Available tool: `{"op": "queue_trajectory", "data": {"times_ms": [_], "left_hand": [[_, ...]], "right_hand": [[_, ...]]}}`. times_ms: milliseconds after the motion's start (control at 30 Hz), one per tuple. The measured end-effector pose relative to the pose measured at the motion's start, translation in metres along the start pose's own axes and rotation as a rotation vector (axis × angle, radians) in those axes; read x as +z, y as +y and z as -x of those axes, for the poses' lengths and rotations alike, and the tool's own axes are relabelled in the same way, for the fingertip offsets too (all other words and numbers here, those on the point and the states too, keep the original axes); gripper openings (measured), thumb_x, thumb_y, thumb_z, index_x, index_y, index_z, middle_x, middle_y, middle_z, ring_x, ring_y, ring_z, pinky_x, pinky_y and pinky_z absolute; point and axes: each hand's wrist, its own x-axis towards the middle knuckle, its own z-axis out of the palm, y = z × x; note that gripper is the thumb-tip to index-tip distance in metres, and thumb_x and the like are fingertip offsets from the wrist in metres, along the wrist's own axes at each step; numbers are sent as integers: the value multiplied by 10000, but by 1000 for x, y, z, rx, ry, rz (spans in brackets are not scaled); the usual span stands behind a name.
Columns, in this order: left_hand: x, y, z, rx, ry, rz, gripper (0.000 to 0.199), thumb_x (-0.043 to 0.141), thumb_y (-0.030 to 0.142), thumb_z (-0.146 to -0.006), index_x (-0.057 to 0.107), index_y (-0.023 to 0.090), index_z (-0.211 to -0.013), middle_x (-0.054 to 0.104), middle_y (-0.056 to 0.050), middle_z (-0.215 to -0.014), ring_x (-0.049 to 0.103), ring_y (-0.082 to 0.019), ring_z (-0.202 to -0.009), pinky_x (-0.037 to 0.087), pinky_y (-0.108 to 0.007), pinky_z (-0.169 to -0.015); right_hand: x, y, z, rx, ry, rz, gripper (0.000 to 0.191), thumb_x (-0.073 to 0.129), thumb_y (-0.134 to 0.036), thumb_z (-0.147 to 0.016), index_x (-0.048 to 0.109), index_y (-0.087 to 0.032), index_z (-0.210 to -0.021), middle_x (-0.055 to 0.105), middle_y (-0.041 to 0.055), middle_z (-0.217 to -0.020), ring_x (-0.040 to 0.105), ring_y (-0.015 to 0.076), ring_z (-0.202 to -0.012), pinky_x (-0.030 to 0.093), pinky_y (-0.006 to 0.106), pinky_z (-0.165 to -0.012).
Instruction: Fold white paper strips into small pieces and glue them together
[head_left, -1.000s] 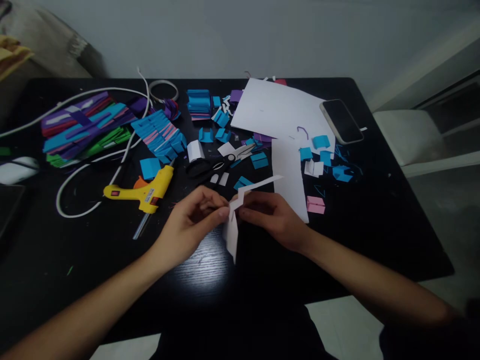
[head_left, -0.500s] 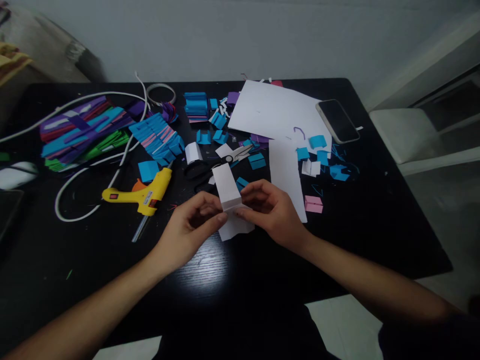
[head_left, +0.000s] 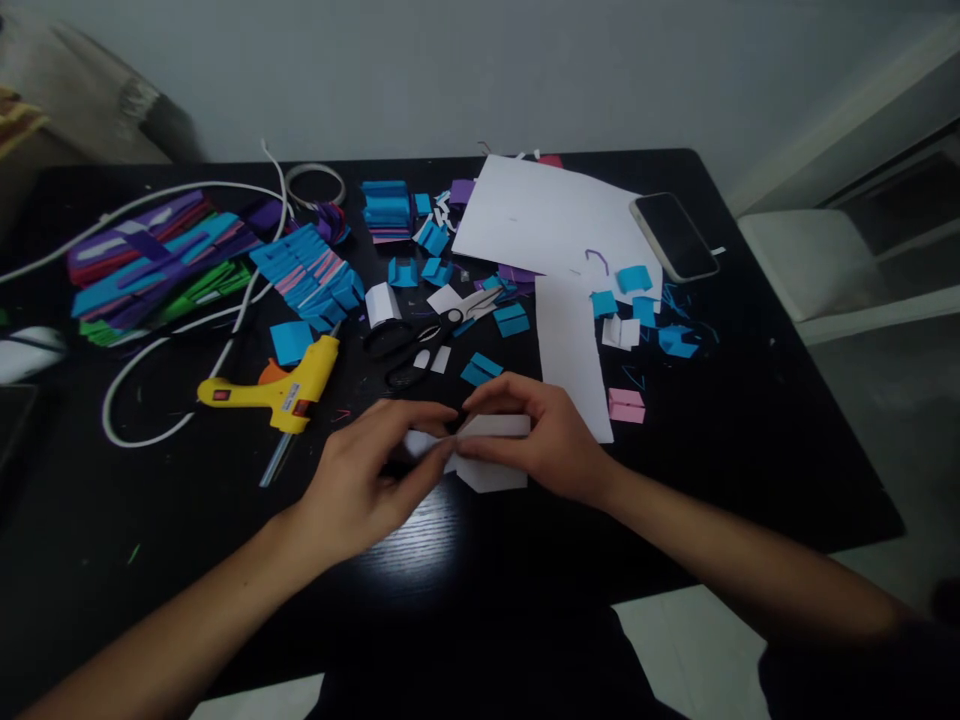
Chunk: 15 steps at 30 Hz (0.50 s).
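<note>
Both hands meet over the black table (head_left: pixel 525 560), holding a folded white paper (head_left: pixel 495 473) between them. My left hand (head_left: pixel 375 465) pinches its left end, fingertips on top and thumb below. My right hand (head_left: pixel 544 435) grips the right part, its thumb lying across the paper. The fingertips of both hands nearly touch at the middle. Just beyond the hands are black-handled scissors (head_left: pixel 435 332), small white scraps (head_left: pixel 441 360) and a folded blue piece (head_left: pixel 481 369).
A yellow glue gun (head_left: pixel 300 388) lies left, near a white cable (head_left: pixel 135 350) and bundled coloured strips (head_left: pixel 161 255). White sheets (head_left: pixel 555 215), a phone (head_left: pixel 675 237), a pink piece (head_left: pixel 626 405) and several blue pieces (head_left: pixel 512 319) lie behind and right.
The white paper has been turned from upright to sideways between my hands. My left hand has shifted slightly left, and a blue piece and white scraps behind are now uncovered.
</note>
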Motion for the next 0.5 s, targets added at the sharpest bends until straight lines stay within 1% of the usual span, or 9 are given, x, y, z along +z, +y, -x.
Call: {"op": "queue_trajectory", "data": {"times_ms": [67, 100, 200, 233, 300, 400, 500], "left_hand": [[-2, -1, 0, -105, -26, 48, 250, 686, 208, -939, 664, 230, -1187, 753, 15, -909, 695, -115, -734, 526, -200, -586], [-3, -1, -1, -143, -42, 66, 246, 682, 215, -940, 672, 232, -1185, 749, 20, -887, 682, -108, -701, 490, -184, -527], [-6, 1, -4, -202, -101, 111, 210, 676, 239, -942, 702, 230, -1150, 749, 23, -850, 645, -94, -623, 432, -173, -460], [-5, 2, -5, -211, -115, 125, 193, 680, 249, -941, 711, 227, -1130, 756, 17, -861, 640, -91, -609, 440, -176, -467], [-3, 4, -6, -226, -118, 161, 156, 691, 265, -937, 723, 218, -1083, 770, 2, -894, 666, -100, -643, 487, -186, -524], [1, 4, -5, -251, -62, 218, 102, 703, 261, -929, 725, 215, -1017, 770, -10, -892, 720, -141, -774, 560, -221, -664], [1, 4, -5, -251, -25, 227, 54, 695, 229, -921, 735, 215, -956, 765, -9, -856, 708, -144, -746, 564, -240, -676]], "right_hand": [[-1, -1, -1, 40, 13, -30, 364, 940, -279, -680, 741, -223, -980, 770, 10, -934, 734, 185, -843, 592, 314, -760], [-1, -1, -1, 59, 14, -39, 348, 938, -291, -682, 744, -217, -961, 762, 10, -918, 726, 179, -815, 589, 305, -729], [-2, -2, -1, 93, 4, -53, 281, 918, -313, -711, 750, -201, -907, 743, 7, -851, 701, 161, -751, 569, 284, -672], [-1, -1, -1, 94, 0, -48, 258, 909, -312, -726, 752, -200, -897, 739, 6, -837, 694, 156, -741, 561, 280, -664], [0, 1, 0, 75, -4, -41, 218, 890, -303, -755, 759, -206, -899, 735, 3, -833, 685, 150, -736, 548, 275, -657], [1, 3, 0, 36, -11, -40, 165, 868, -282, -779, 777, -221, -902, 746, 6, -850, 688, 157, -762, 547, 283, -671], [1, 2, -1, 1, -21, -54, 92, 830, -250, -802, 792, -231, -883, 768, 9, -863, 708, 172, -812, 563, 306, -732]]}}
